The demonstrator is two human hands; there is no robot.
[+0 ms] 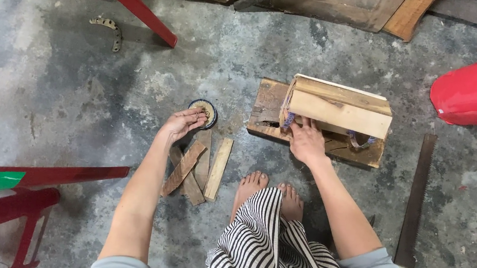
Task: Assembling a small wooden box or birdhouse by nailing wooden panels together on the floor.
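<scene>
Round tin (pixel 202 113): left hand (pixel 181 124) fingertips dipped in, contents unclear; right hand (pixel 306 142) flat on wooden block (pixel 339 106).

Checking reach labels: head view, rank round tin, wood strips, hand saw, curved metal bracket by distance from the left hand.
1. Round tin: at the left hand's fingertips.
2. Wood strips: just below the hand.
3. Curved metal bracket: up-left, on the floor.
4. Hand saw: far right.
</scene>
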